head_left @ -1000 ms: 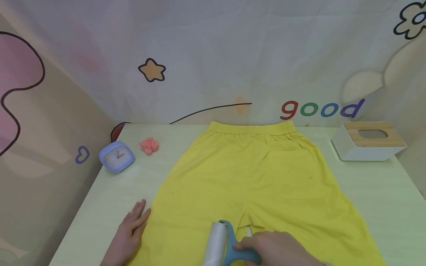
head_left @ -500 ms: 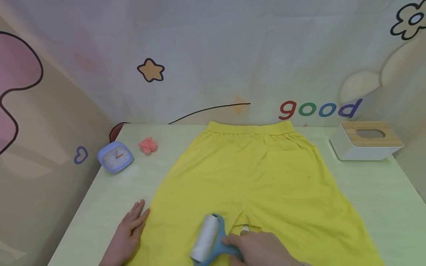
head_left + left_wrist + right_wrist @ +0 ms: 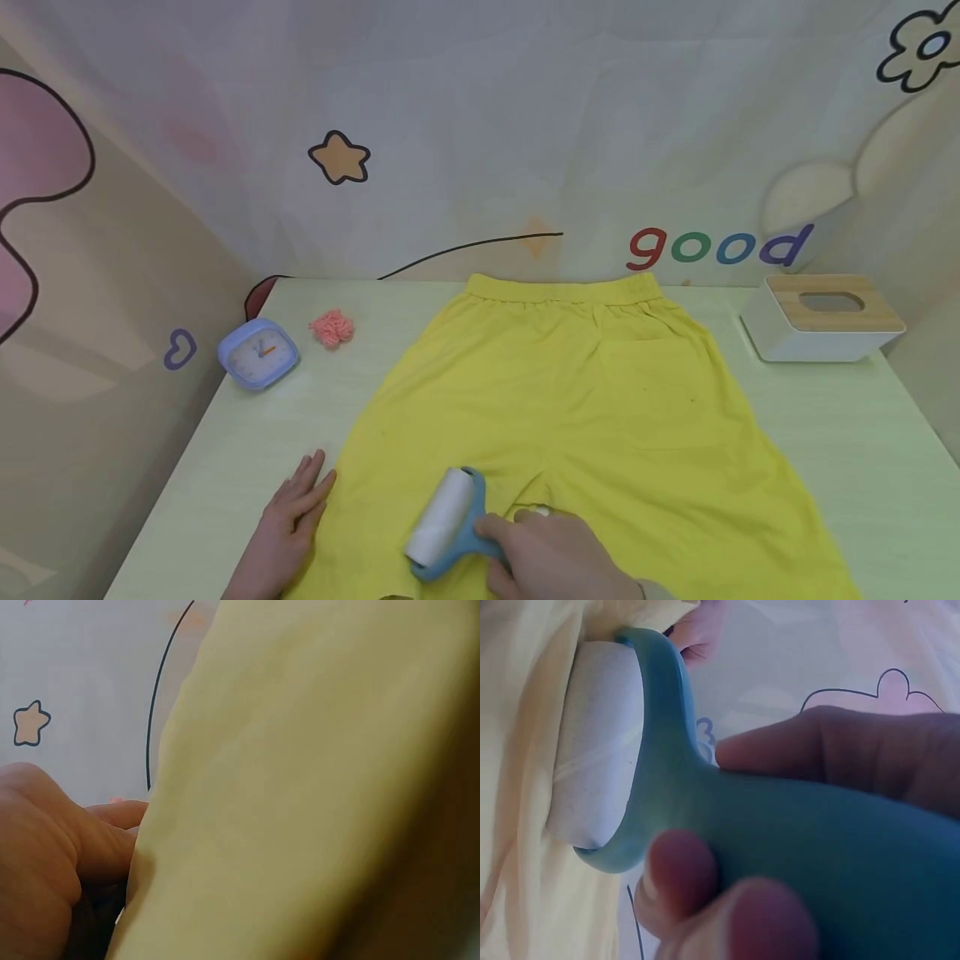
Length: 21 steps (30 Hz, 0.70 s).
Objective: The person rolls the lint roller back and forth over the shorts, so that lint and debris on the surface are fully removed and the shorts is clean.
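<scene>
Yellow shorts lie spread on the table, waistband toward the wall. My right hand grips the blue handle of a lint roller, whose white roll lies against the shorts' left leg. In the right wrist view, the fingers curl round the handle, and the white roll meets the yellow cloth. My left hand rests at the left edge of the shorts, fingers extended, the nearest fingertips touching the fabric. In the left wrist view, the shorts' cloth covers much of the frame and hides the fingertips.
A blue clock and a pink crocheted-looking bunch sit at the table's far left. At the far right stands a white tissue box with a wooden lid. A printed backdrop rises behind the table.
My right hand has moved the lint roller to the left and away from me over the shorts' left leg, turning it slightly. The left hand has stayed in place.
</scene>
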Available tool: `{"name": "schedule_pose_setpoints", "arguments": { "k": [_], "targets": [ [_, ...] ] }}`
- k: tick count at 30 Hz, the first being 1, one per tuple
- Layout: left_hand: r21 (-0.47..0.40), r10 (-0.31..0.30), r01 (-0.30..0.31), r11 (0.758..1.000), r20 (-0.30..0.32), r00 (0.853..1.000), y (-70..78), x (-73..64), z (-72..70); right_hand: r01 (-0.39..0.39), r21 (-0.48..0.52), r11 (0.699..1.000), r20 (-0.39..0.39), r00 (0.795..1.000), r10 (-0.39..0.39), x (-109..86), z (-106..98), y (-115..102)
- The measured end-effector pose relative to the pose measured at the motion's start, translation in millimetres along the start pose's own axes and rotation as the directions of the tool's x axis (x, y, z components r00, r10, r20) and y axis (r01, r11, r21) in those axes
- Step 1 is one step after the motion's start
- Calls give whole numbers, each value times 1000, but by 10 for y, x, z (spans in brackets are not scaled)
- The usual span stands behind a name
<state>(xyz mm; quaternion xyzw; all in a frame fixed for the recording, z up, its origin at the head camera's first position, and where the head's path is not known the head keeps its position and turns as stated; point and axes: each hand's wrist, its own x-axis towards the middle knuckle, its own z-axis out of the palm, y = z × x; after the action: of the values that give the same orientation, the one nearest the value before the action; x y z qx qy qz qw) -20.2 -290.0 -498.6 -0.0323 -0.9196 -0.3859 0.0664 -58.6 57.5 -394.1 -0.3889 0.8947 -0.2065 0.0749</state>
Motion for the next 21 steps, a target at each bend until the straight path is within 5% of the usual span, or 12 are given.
{"name": "schedule_pose_setpoints", "arguments": {
  "k": [21],
  "targets": [
    [-22, -3, 3, 1000, -3, 1000, -42, -5, 17, -5, -8, 1000, -116, 993, 4, 244, 101, -158]
  ]
}}
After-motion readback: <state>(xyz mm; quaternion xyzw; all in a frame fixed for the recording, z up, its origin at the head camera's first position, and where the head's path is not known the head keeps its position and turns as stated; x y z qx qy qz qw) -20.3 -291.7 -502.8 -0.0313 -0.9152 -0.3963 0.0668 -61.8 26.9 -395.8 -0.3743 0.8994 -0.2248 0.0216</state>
